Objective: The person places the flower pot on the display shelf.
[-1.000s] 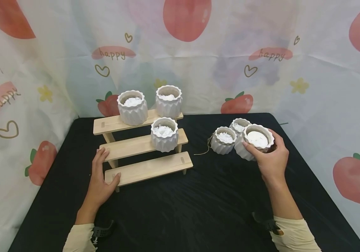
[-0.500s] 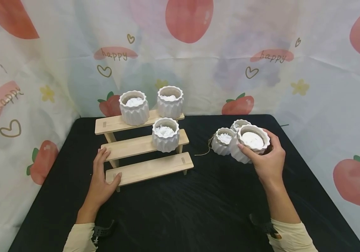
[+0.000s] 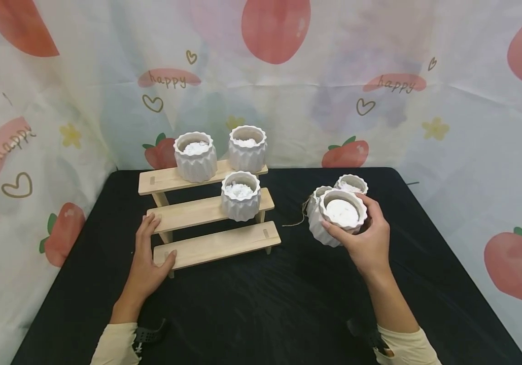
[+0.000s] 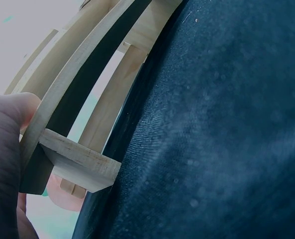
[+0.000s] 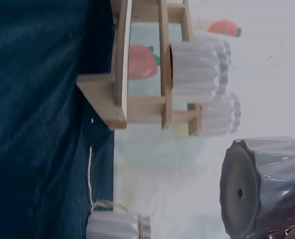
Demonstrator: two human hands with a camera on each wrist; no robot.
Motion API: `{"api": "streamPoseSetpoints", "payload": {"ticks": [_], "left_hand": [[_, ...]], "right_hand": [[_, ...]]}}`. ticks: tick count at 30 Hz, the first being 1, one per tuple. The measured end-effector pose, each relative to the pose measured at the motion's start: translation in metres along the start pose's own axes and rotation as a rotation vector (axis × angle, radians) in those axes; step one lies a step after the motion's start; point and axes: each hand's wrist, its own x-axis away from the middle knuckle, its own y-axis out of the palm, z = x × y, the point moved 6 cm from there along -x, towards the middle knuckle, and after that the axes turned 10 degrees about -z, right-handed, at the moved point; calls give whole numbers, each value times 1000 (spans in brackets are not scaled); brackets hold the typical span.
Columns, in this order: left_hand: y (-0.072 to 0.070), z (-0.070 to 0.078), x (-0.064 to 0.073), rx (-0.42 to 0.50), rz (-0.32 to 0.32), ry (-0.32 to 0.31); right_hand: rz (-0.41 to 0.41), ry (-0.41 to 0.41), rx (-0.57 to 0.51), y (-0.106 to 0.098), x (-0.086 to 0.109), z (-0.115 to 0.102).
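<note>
My right hand (image 3: 370,238) grips a white fluted ceramic flowerpot (image 3: 320,223), its inside filled with white stuff. In the right wrist view the lifted flowerpot (image 5: 266,184) shows its underside with a small drainage hole. At the left end of a three-step wooden stand (image 3: 215,246), my left hand (image 3: 148,258) holds on, thumb at the lowest shelf and fingers at the middle one. The left wrist view shows the thumb (image 4: 25,107) against the wooden edge. Two similar flowerpots (image 3: 195,161) (image 3: 247,152) sit on the top shelf, and another flowerpot (image 3: 240,200) on the middle shelf's right part.
Behind the held pot, a flowerpot with twine (image 3: 312,203) is partly hidden, its loose string (image 3: 293,224) trailing left. Another flowerpot (image 3: 352,183) stands just behind. A black cloth (image 3: 261,314) covers the table; a fruit-printed curtain (image 3: 288,111) hangs at the back.
My right hand has carried the flowerpot leftward and slightly toward me, so it now overlaps the twine-tied pot. The left hand has stayed on the stand.
</note>
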Motion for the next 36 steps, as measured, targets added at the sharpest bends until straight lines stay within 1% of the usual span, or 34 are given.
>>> {"api": "streamPoseSetpoints", "payload": {"ticks": [7,13,18,20,21,25,27,31,36], "left_hand": [[0,0,0,-9,-4,-11],[-1,0,0,-14,0,-7],[0,0,0,-13,-5,-3],[0,-1,0,-14,-7,-6],[0,-1,-1,-13,-7,-7],[0,-2,0,-14,-6,-8],[0,-2,0,-13,-4,-4],[0,0,0,-13,-2,-1],[0,1,-1,-16,-5,-3]], "right_hand": [[-53,-40,-15,20,2,-9],[-103,-70,-41,39,3,-20],[-139,-94,-71,58,8,-44],[-153,-102,-75,66,10,-50],[-161,-110,-73,70,11,-51],[-202,-126,-72,85,12,-36],[-223,-131,-75,93,12,-32],[-252,-131,-103,109,15,-35],[-272,-108,-121,127,19,-39]]}}
